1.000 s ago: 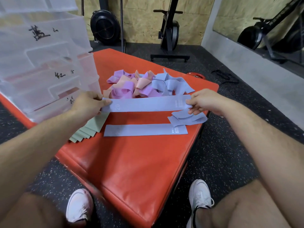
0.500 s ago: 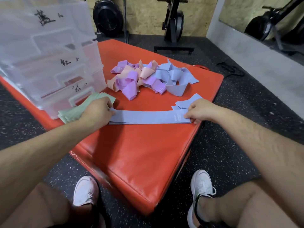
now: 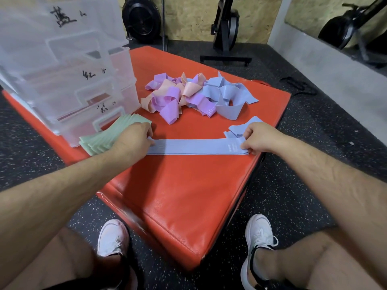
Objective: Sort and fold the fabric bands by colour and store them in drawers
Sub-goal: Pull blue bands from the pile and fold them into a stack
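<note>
Gym floor with a red mat (image 3: 188, 195) on it, and the blue band (image 3: 188, 145) lies flat, stretched sideways across the middle of the mat. The left hand (image 3: 132, 141) has its fingers curled down on the band's left end and the right hand (image 3: 257, 139) pinches the right end, so it runs straight between both. A loose pile of bands (image 3: 188, 95) sits further back on the mat, with clear drawers (image 3: 69, 84) on its left side.

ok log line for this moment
blue band: flat on mat | left hand: holds left end | right hand: holds right end | green stack: by drawers
</note>
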